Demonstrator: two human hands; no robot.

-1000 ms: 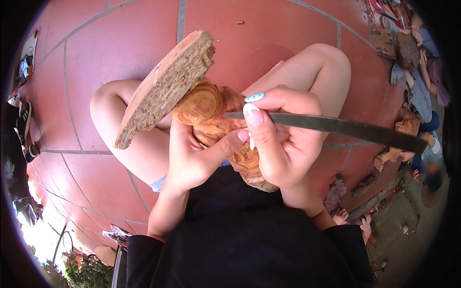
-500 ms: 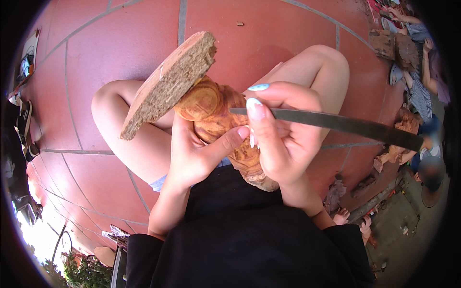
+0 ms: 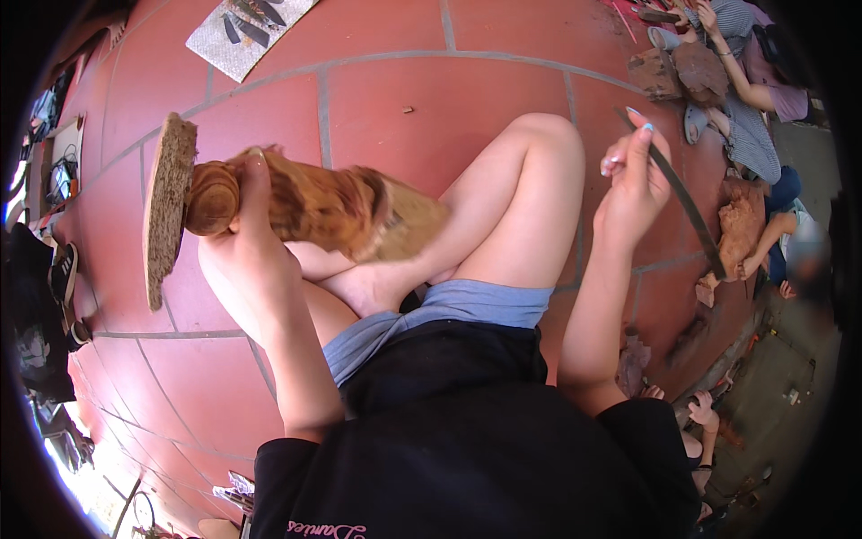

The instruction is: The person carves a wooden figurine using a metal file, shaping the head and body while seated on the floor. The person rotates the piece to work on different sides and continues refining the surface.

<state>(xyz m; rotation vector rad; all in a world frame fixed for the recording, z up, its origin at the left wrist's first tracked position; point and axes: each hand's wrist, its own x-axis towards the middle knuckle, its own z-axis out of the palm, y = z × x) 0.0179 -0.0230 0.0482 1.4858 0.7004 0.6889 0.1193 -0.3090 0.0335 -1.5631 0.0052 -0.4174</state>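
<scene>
A carved piece of orange-brown wood (image 3: 319, 202) lies sideways in my left hand (image 3: 259, 256), raised above my crossed legs. My fingers close round it just behind its rounded knob. At its left end sits a broad, rough-edged wooden disc (image 3: 169, 216). Off to the right, well apart from the carving, my right hand (image 3: 633, 184) is closed on a long, flat, dark metal file (image 3: 690, 208). One end of the file pokes out above my fingers, and the rest slants down to the right.
Red floor tiles (image 3: 404, 99) surround my legs. A woven mat (image 3: 251, 40) with dark blades or tools lies at the far left. On the right, other people sit by wood blocks (image 3: 700, 72) and a carved wood lump (image 3: 743, 220). Black shoes (image 3: 65, 269) stand at left.
My left hand has carried the carving left and turned it to lie sideways. My right hand has moved away to the right with the file, which no longer touches the wood.
</scene>
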